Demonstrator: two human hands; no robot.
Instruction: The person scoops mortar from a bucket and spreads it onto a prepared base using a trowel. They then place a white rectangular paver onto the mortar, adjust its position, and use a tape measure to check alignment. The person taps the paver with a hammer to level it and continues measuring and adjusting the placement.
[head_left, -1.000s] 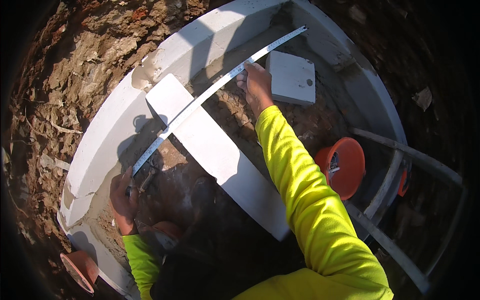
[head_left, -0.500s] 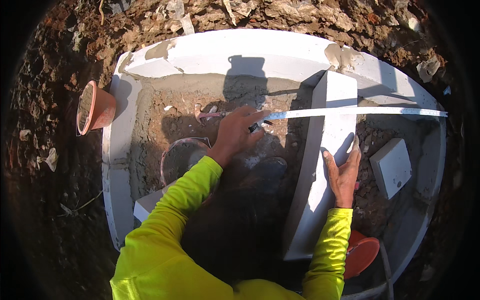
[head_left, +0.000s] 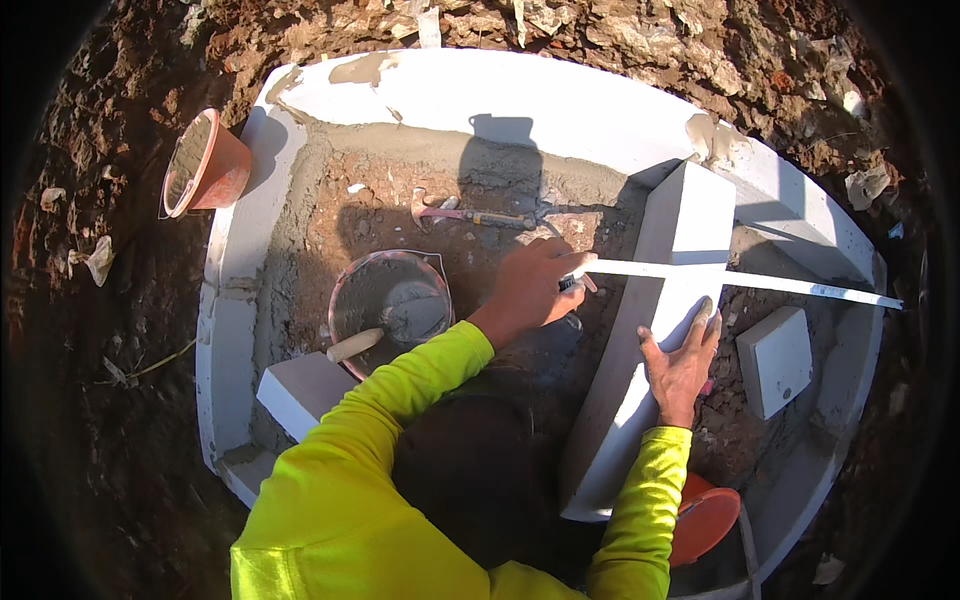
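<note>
A: Landmark: long white block point(head_left: 615, 402). Entries?
B: Right hand point(head_left: 683, 362), fingers spread, against the block. Left hand point(head_left: 540, 282), closed around the case of the tape measure point(head_left: 745, 279), left of the block; blade extended across the block, free end beyond its right side.
A: Handling?
B: Best kept straight, block steadied.
A: Lettering?
B: None legible; blade marks too small.

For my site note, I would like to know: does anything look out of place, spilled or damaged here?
Only grey smears, perhaps mortar, on the white wall, near its upper-left corner and the far end of the long block. They look odd against the bright surface. Nothing looks clearly broken.
</note>
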